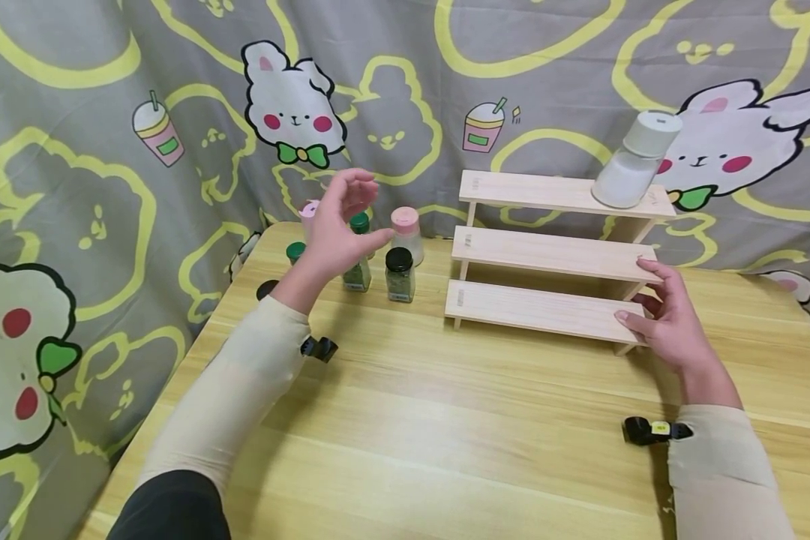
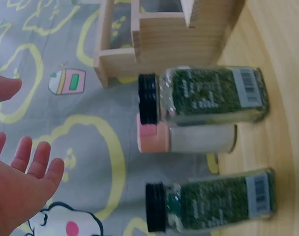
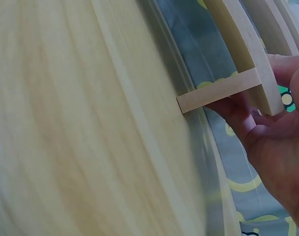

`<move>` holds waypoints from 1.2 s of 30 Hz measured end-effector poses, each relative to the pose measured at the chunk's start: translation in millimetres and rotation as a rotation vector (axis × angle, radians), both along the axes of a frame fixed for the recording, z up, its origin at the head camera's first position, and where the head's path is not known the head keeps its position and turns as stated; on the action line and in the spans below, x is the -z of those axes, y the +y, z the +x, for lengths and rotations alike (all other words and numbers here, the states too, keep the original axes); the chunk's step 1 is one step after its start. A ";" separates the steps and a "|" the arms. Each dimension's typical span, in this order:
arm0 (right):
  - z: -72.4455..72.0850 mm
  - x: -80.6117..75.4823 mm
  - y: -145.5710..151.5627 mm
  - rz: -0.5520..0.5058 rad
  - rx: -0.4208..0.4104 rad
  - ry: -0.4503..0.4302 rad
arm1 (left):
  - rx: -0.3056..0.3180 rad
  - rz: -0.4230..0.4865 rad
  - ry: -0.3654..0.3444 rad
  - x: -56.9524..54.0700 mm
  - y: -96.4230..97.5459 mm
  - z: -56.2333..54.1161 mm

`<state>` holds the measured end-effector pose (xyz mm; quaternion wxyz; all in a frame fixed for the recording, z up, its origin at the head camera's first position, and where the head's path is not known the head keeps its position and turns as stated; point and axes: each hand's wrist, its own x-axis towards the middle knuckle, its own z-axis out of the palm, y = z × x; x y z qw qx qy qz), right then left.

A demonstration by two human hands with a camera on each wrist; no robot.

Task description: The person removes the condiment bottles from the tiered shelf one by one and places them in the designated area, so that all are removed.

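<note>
My left hand (image 1: pixel 337 232) hovers over a group of spice jars, its fingers loosely bent and nothing between them. Below its thumb stand a black-capped jar of green herbs (image 1: pixel 400 277) and a pink-capped shaker (image 1: pixel 407 232). Another herb jar (image 1: pixel 356 279) is partly covered by the hand; in the left wrist view its cap is black. On the right, my right hand (image 1: pixel 673 322) grips the end of a three-tier wooden shelf (image 1: pixel 547 307), thumb on the lowest board. A white-capped bottle of white contents (image 1: pixel 624 178) sits on the top tier.
Green caps (image 1: pixel 360 223), a dark cap (image 1: pixel 267 289) and a pink-purple top (image 1: pixel 308 209) show around the left forearm and hand, their jars partly hidden. The wooden table (image 1: pixel 445 420) ends at a patterned grey curtain (image 1: pixel 391 97) behind and to the left.
</note>
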<state>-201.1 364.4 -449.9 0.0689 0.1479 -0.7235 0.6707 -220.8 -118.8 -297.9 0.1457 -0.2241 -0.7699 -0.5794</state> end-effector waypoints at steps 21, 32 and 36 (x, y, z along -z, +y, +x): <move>-0.4 3.0 1.1 -0.029 -0.007 -0.020 | 0.080 0.059 -0.031 -8.4 57.8 -23.7; 0.0 2.2 1.9 -0.025 0.001 -0.020 | 0.122 0.055 -0.014 2.5 90.3 -60.1; -0.9 1.4 1.9 -0.010 0.011 -0.015 | 0.142 0.078 -0.038 -0.6 102.3 -62.2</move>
